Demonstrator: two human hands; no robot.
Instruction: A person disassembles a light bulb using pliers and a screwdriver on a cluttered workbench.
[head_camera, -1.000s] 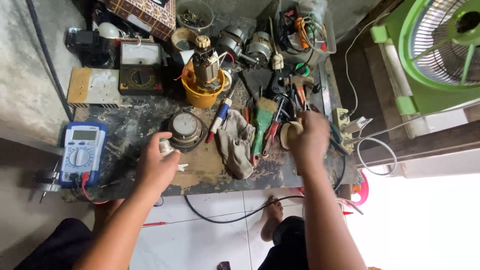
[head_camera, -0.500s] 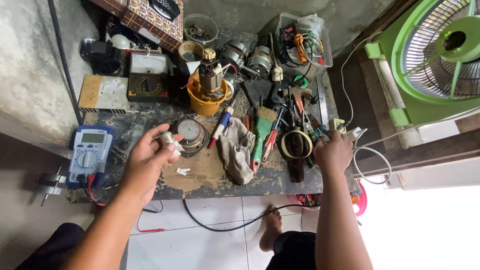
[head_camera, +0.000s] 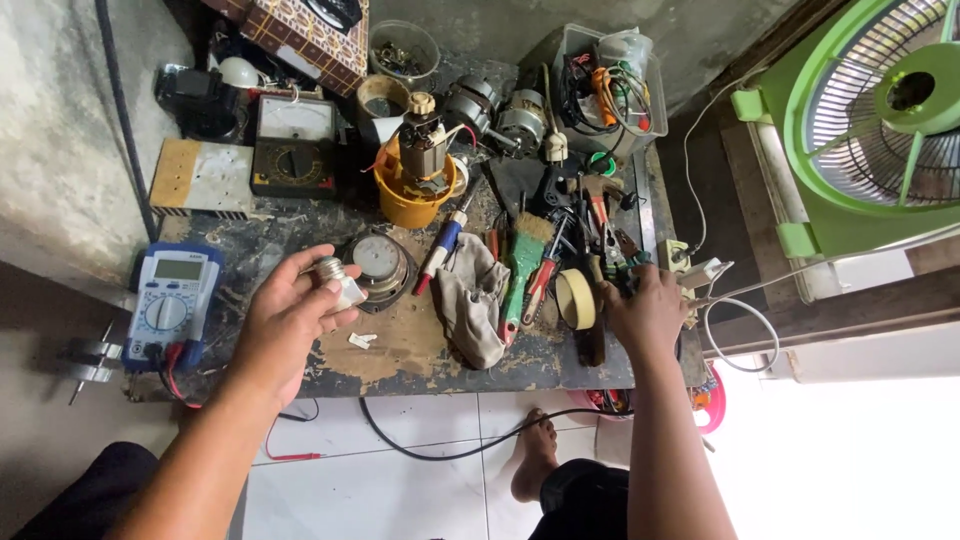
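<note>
Left hand pinches a small bulb loosely; it could drop while the right hand, fingers curled, rummages among tools

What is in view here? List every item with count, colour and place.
bulb base: 1, silver and clear, in left hand
digital multimeter: 1, blue, bench left edge
analogue meter: 1, black, bench rear left
round gauge: 1, grey, bench centre
yellow cup: 1, holds a motor part
rag: 1, grey, bench centre
brush: 1, green, beside rag
tape roll: 1, beige, by right hand
clear bin: 1, wires inside, rear right
fan: 1, green, right
left hand: fingers around bulb base
right hand: among tools at bench right edge
</note>
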